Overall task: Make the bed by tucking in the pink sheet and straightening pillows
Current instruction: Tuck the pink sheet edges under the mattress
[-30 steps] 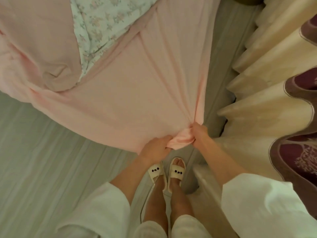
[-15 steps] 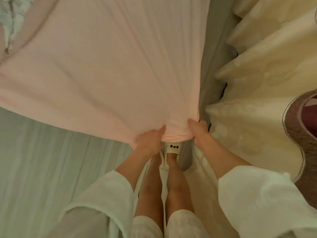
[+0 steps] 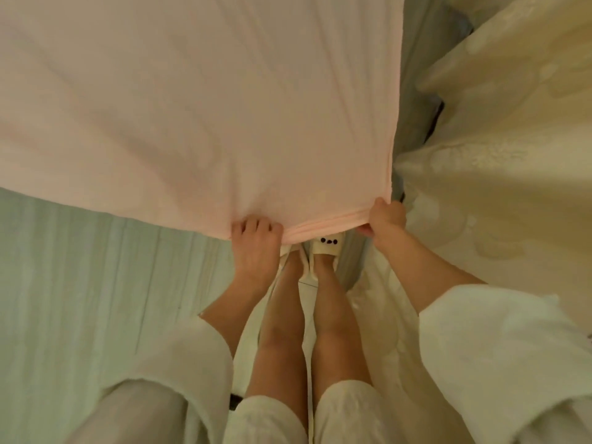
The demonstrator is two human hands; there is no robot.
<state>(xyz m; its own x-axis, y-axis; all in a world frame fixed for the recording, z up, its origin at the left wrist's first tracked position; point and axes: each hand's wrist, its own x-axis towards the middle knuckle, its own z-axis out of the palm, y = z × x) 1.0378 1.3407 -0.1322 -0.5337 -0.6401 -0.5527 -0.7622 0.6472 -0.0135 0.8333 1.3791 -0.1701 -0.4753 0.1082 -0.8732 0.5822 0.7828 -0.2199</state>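
The pink sheet (image 3: 198, 100) fills the upper half of the head view, stretched flat with faint creases running toward its near corner. My left hand (image 3: 256, 248) grips the sheet's near edge, fingers curled over the hem. My right hand (image 3: 384, 219) grips the corner of the same edge, a short way to the right. The hem between the two hands is bunched into a tight band. No pillows are in view.
Cream curtains (image 3: 499, 161) hang in folds close on my right, touching my right arm. A pale wood-grain floor (image 3: 80, 283) lies to the left. My feet in white slippers (image 3: 326, 248) stand just under the sheet's edge, beside a narrow grey gap along the curtain.
My hands have moved apart along the hem, pulling the bunched corner out into a straight band. The view has tilted down, so the floral bedding and pillow are out of frame.
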